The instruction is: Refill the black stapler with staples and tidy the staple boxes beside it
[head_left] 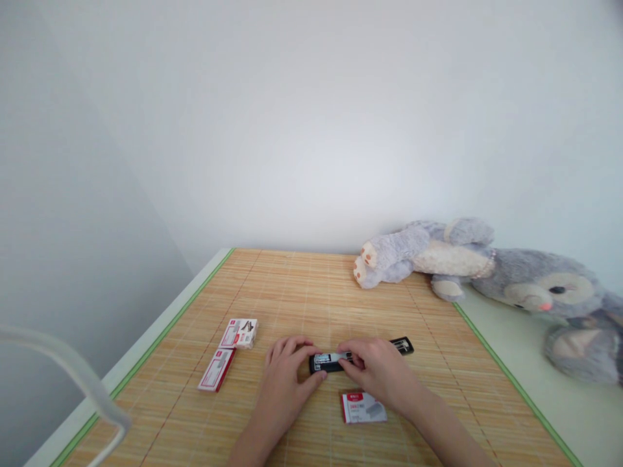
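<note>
A black stapler [335,360] lies opened out flat on the bamboo mat [302,292], its metal staple channel facing up. My left hand [285,379] grips its left end, fingers curled over the top and thumb against the near side. My right hand [377,370] rests over the stapler's middle with fingers pinched down on the metal channel. The far black end [403,345] sticks out past my right hand. A small red and white staple box [363,408] lies just under my right wrist.
Two more staple boxes lie to the left: one upright-ish [239,333], one flat [217,370]. A grey plush rabbit [487,272] lies along the back right. The table's pale edge [160,334] runs left, walls behind. A clear curved plastic piece [73,376] sits at near left.
</note>
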Demonstrator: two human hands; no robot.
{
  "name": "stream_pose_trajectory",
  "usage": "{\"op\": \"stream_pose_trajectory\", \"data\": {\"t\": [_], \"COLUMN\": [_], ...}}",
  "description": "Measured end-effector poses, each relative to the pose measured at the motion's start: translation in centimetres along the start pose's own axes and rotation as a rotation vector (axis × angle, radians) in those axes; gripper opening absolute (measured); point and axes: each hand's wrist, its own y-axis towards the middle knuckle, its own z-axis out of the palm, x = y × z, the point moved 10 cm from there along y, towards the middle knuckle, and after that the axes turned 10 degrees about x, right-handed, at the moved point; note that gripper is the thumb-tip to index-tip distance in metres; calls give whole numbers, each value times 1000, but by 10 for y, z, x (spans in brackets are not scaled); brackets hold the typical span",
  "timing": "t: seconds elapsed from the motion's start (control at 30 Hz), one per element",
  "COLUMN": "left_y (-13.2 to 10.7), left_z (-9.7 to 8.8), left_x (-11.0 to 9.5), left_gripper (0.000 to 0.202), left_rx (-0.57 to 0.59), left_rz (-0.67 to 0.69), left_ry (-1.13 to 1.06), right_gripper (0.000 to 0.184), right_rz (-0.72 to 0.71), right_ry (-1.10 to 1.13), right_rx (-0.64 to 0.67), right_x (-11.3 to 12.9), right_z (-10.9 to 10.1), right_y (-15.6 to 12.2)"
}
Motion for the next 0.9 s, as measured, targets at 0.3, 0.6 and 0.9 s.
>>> {"op": "stream_pose_trajectory", "data": {"t": [0.3,0.6,0.9], "left_y": [-1,-1,0], "left_z": [1,1,2], "left_x": [1,1,3], "left_gripper": [33,31,30], "left_rx": [-9,-8,-10], "left_rz": [-14,-6,-5], "left_ry": [-9,8,7], "right_gripper": [12,18,54], "right_rz": [143,68,101], "right_ry": [-75,110,-7], "right_rx": [-2,73,-201], "right_x": [-23,10,-88], "right_z": [-14,3,-74], "right_y": [-7,-10,-73]}}
